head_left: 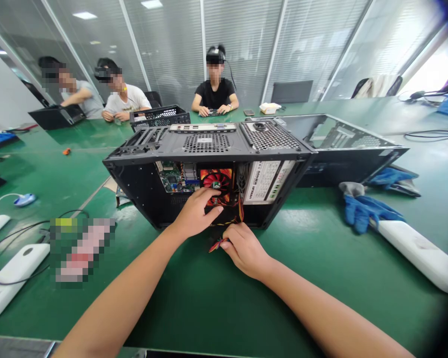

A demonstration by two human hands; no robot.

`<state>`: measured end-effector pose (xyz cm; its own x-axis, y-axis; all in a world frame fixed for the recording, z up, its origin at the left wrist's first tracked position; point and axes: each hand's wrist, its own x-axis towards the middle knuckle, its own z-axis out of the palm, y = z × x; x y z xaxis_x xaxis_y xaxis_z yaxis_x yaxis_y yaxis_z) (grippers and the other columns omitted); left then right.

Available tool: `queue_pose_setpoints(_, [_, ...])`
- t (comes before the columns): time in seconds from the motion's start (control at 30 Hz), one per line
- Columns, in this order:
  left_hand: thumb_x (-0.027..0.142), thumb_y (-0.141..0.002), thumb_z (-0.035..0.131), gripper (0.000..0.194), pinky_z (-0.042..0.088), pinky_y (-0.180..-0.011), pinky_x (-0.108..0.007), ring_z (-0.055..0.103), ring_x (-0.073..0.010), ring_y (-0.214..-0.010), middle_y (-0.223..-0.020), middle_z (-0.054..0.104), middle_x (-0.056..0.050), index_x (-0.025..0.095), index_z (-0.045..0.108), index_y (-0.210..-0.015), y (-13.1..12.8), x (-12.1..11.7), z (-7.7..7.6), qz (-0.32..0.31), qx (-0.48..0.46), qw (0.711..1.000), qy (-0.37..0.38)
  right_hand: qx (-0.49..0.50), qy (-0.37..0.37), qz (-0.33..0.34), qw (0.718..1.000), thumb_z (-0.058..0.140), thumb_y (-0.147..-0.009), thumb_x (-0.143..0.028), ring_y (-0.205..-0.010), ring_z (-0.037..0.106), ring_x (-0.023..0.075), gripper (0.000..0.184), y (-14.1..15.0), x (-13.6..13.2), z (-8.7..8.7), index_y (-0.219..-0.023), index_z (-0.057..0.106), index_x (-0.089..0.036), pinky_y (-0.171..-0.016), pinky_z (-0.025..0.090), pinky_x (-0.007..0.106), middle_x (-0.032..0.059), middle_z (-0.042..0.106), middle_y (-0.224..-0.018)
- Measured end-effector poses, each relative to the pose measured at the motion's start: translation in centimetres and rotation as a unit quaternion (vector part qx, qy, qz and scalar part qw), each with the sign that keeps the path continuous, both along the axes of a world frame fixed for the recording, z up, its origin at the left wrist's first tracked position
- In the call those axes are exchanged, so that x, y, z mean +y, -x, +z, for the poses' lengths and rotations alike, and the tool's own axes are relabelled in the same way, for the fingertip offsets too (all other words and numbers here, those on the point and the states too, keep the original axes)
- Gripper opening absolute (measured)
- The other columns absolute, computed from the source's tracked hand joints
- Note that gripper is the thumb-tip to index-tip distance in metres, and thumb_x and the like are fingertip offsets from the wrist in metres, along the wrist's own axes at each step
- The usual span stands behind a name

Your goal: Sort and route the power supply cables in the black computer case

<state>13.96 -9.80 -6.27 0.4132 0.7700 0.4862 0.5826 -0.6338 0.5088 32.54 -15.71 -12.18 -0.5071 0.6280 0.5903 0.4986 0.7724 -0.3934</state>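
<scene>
An open black computer case [209, 144] lies on its side on the green table [209, 298], its inside facing me. Within it I see a red fan [217, 179], a green motherboard [171, 179] and a grey power supply [263, 181]. My left hand [196, 214] reaches into the case opening just below the red fan, fingers curled and resting at the case's lower edge. My right hand [244, 248] sits on the table in front of the case, pinching a bundle of red and yellow wires [218, 243] that runs out of the case.
The removed case side panel [343, 144] lies behind right. Blue gloves [369, 211] and a white device [418, 253] lie at right; white devices [11, 273] with cables at left. Three people sit at the far side, with a black laptop [56, 117] and a black basket [160, 117].
</scene>
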Motion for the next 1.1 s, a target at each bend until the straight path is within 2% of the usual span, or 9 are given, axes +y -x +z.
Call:
queue_pose_setpoints(0.13, [0.027, -0.088, 0.058, 0.024, 0.05, -0.086, -0.035, 0.062, -0.0197, -0.096, -0.104, 0.066, -0.007, 0.018, 0.064, -0.109, 0.3, -2.4, 0.5, 0.002, 0.013, 0.997, 0.076, 0.019, -0.006, -0.008, 1.0, 0.036, -0.101, -0.033, -0.069, 0.049, 0.0189, 0.028, 0.0, 0.1, -0.1, -0.084, 0.053, -0.019, -0.069, 0.039, 0.033, 0.0047, 0.057, -0.073])
queue_pose_setpoints(0.23, [0.03, -0.093, 0.05, 0.022, 0.048, -0.072, -0.03, 0.062, -0.0156, -0.075, -0.081, 0.067, -0.003, 0.017, 0.066, -0.096, 0.2, -4.8, 0.4, -0.029, 0.028, 0.976, 0.215, 0.035, 0.001, -0.017, 0.999, 0.036, -0.101, -0.031, -0.068, 0.05, 0.0185, 0.027, 0.0, 0.1, -0.1, -0.083, 0.053, -0.019, -0.067, 0.039, 0.032, 0.0044, 0.058, -0.073])
queue_pose_setpoints(0.33, [0.033, -0.094, 0.046, 0.026, 0.046, -0.065, -0.028, 0.059, -0.0139, -0.067, -0.071, 0.061, -0.001, 0.015, 0.063, -0.103, 0.1, -6.6, -0.5, -0.036, -0.029, 0.94, 0.337, 0.04, -0.003, -0.013, 0.999, 0.037, -0.101, -0.032, -0.068, 0.05, 0.0186, 0.027, -0.1, 0.1, -0.1, -0.083, 0.053, -0.02, -0.067, 0.039, 0.032, 0.0042, 0.058, -0.072])
queue_pose_setpoints(0.43, [0.039, -0.092, 0.05, 0.034, 0.045, -0.06, -0.027, 0.059, -0.0122, -0.063, -0.078, 0.059, -0.002, 0.013, 0.057, -0.112, 0.2, -7.4, -1.5, -0.039, -0.149, 0.872, 0.464, 0.041, -0.009, 0.007, 0.999, 0.038, -0.1, -0.032, -0.069, 0.05, 0.0187, 0.026, -0.2, 0.0, 0.0, -0.083, 0.053, -0.02, -0.068, 0.039, 0.032, 0.0042, 0.058, -0.073])
queue_pose_setpoints(0.53, [0.043, -0.087, 0.059, 0.04, 0.045, -0.063, -0.028, 0.059, -0.012, -0.065, -0.077, 0.057, -0.001, 0.014, 0.054, -0.113, 0.5, -7.4, -2.3, -0.068, -0.218, 0.828, 0.513, 0.046, -0.009, 0.019, 0.999, 0.037, -0.1, -0.032, -0.069, 0.051, 0.0188, 0.026, -0.2, 0.0, 0.1, -0.083, 0.053, -0.02, -0.069, 0.039, 0.033, 0.0044, 0.059, -0.074])
queue_pose_setpoints(0.63, [0.042, -0.081, 0.067, 0.037, 0.046, -0.069, -0.029, 0.059, -0.0121, -0.069, -0.08, 0.058, 0.0, 0.016, 0.053, -0.103, 0.7, -7.2, -2.7, -0.103, -0.229, 0.839, 0.483, 0.038, 0.009, 0.021, 0.999, 0.037, -0.1, -0.032, -0.068, 0.051, 0.0183, 0.028, -0.1, 0.0, 0.3, -0.081, 0.053, -0.02, -0.069, 0.038, 0.033, 0.0036, 0.058, -0.072])
queue_pose_setpoints(0.87, [0.037, -0.084, 0.066, 0.03, 0.047, -0.068, -0.029, 0.062, -0.0167, -0.074, -0.084, 0.066, -0.001, 0.02, 0.055, -0.107, 1.0, -7.0, -3.7, -0.014, -0.006, 0.983, 0.181, 0.01, 0.085, 0.012, 0.996, 0.035, -0.101, -0.031, -0.066, 0.05, 0.0169, 0.033, 0.0, 0.0, 0.8, -0.074, 0.051, -0.02, -0.067, 0.037, 0.03, 0.0014, 0.056, -0.067])
queue_pose_setpoints(1.0, [0.043, -0.088, 0.062, 0.029, 0.048, -0.077, -0.035, 0.066, -0.0216, -0.082, -0.094, 0.07, -0.007, 0.02, 0.057, -0.105, 1.1, -7.0, -4.6, 0.003, 0.046, 0.998, 0.035, 0.016, 0.115, 0.022, 0.993, 0.035, -0.101, -0.031, -0.065, 0.05, 0.0157, 0.035, -0.1, 0.1, 1.0, -0.071, 0.049, -0.02, -0.067, 0.037, 0.029, -0.0003, 0.053, -0.065])
queue_pose_setpoints(1.1, [0.042, -0.087, 0.063, 0.031, 0.048, -0.073, -0.033, 0.065, -0.0199, -0.078, -0.088, 0.069, -0.005, 0.019, 0.057, -0.107, 1.1, -6.9, -4.7, 0.004, 0.031, 0.998, 0.057, 0.028, 0.103, 0.019, 0.994, 0.036, -0.101, -0.029, -0.066, 0.051, 0.0157, 0.032, -0.1, 0.1, 0.8, -0.073, 0.05, -0.02, -0.068, 0.038, 0.03, 0.0004, 0.056, -0.067])
